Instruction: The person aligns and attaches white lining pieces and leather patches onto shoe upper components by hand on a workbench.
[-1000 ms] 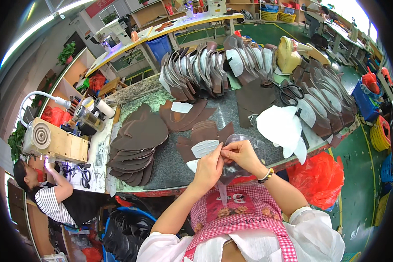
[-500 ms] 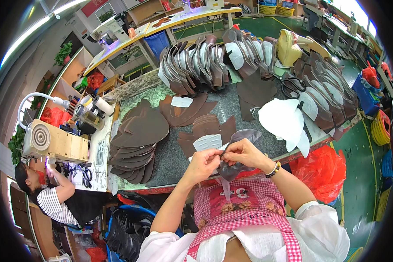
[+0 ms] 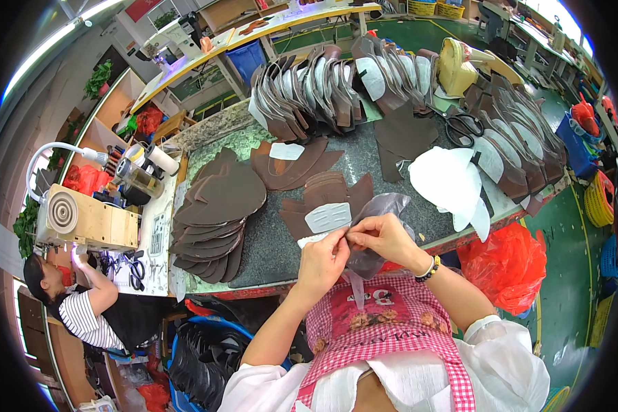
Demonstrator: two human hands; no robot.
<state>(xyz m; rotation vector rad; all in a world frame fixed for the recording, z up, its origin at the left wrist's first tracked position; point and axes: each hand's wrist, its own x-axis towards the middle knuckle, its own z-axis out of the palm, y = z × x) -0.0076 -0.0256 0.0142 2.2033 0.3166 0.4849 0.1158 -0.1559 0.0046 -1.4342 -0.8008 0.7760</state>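
Note:
In front of my apron, both hands work close together at the table's near edge. My right hand (image 3: 386, 240) is closed in a pinch on a thin, shiny dark grey sheet (image 3: 391, 204), which spreads past the fingers above and below. The fingertips of my left hand (image 3: 323, 264) are pinched together right beside the right fingertips, and what they grip is too small to make out. Just beyond the hands lie fanned brown shoe upper pieces (image 3: 325, 184) and a light grey pad with slits (image 3: 328, 218).
Brown cut pieces (image 3: 213, 220) are stacked at left. White pieces (image 3: 446, 182) lie at right near black scissors (image 3: 464, 128). Rows of brown-and-white uppers (image 3: 305, 96) stand along the back. A red plastic bag (image 3: 502, 268) hangs at the right edge. Another person (image 3: 93, 312) sits at a sewing machine, left.
The dark sheet has shifted in my fingers, and its part below them looks smaller and paler. My hands stay close together, and the slitted pad shows more fully.

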